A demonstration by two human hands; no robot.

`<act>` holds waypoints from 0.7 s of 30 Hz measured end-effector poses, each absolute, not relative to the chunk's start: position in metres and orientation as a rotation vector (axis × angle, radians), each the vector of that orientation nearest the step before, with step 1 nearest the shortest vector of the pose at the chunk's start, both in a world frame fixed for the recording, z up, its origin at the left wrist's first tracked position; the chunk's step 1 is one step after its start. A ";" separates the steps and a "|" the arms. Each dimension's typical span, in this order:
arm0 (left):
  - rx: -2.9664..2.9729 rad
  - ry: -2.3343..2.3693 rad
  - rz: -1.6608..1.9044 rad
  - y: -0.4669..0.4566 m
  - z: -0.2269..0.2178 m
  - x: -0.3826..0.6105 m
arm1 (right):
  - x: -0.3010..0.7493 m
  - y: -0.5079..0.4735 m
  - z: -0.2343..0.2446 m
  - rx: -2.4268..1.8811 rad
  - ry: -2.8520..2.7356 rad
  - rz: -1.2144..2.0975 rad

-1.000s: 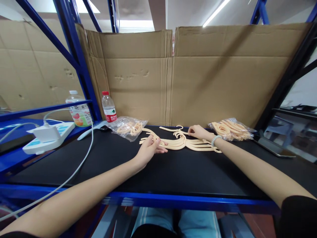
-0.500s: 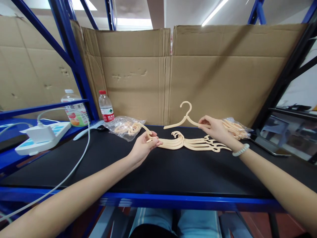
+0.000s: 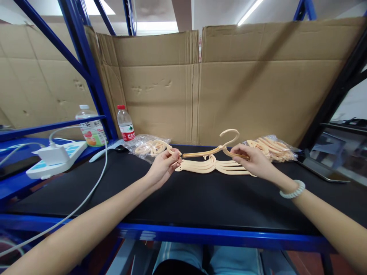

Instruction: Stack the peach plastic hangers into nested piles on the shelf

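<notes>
My right hand [image 3: 254, 160] grips one arm of a beige clothes hanger [image 3: 205, 153], held tilted above the table with its hook to the upper right. The hanger's other arm reaches toward my left hand [image 3: 164, 167], its end close to those fingertips. Pinched in my left hand is a small curved beige piece [image 3: 167, 146]; the fingers hide part of it. Beneath the held hanger, several like hangers [image 3: 197, 167] lie stacked on the black table top [image 3: 195, 202].
Clear plastic bags hold beige parts at left [image 3: 143, 147] and right [image 3: 276, 147]. Two bottles, a red-capped one [image 3: 126, 126] and a larger one [image 3: 93, 130], stand back left. A white power strip [image 3: 54, 162] trails a cable across the left side. Cardboard [image 3: 258, 88] walls the back.
My right hand has lowered and tilted the hanger, bringing its free arm close to my left hand. The left hand has shifted slightly left, still pinching the curved piece.
</notes>
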State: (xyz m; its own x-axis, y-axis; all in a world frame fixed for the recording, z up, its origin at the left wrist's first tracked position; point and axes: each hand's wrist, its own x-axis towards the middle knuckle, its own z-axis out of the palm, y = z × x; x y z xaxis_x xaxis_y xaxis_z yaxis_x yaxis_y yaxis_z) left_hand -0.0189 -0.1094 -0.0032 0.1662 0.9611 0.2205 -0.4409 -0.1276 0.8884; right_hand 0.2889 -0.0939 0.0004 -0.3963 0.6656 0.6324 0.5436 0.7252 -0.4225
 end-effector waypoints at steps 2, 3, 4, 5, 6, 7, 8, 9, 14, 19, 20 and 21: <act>1.070 0.619 1.347 -0.109 -0.002 -0.020 | 0.287 -0.096 0.001 -0.892 -2.085 0.188; 1.051 0.606 1.341 -0.109 -0.001 -0.020 | 0.287 -0.097 0.001 -0.885 -2.083 0.190; 1.032 0.593 1.329 -0.110 -0.001 -0.020 | 0.286 -0.097 0.001 -0.878 -2.081 0.190; 1.017 0.582 1.306 -0.110 0.000 -0.020 | 0.286 -0.098 0.002 -0.870 -2.081 0.188; 1.006 0.572 1.276 -0.111 0.000 -0.020 | 0.285 -0.098 0.002 -0.863 -2.082 0.184; 1.000 0.565 1.243 -0.111 0.001 -0.020 | 0.285 -0.099 0.002 -0.857 -2.083 0.177; 0.995 0.558 1.212 -0.112 0.001 -0.020 | 0.285 -0.099 0.002 -0.854 -2.084 0.167; 0.991 0.551 1.190 -0.113 0.002 -0.020 | 0.285 -0.099 0.002 -0.853 -2.084 0.156; 0.966 0.539 1.160 -0.114 0.001 -0.020 | 0.287 -0.099 0.003 -0.857 -2.104 0.120; 0.969 0.502 1.124 -0.111 0.000 -0.023 | 0.288 -0.099 0.002 -0.850 -2.121 0.130; 0.971 0.503 1.117 -0.111 0.000 -0.023 | 0.288 -0.099 0.002 -0.846 -2.122 0.130; 0.971 0.509 1.113 -0.112 0.001 -0.023 | 0.288 -0.099 0.002 -0.844 -2.122 0.129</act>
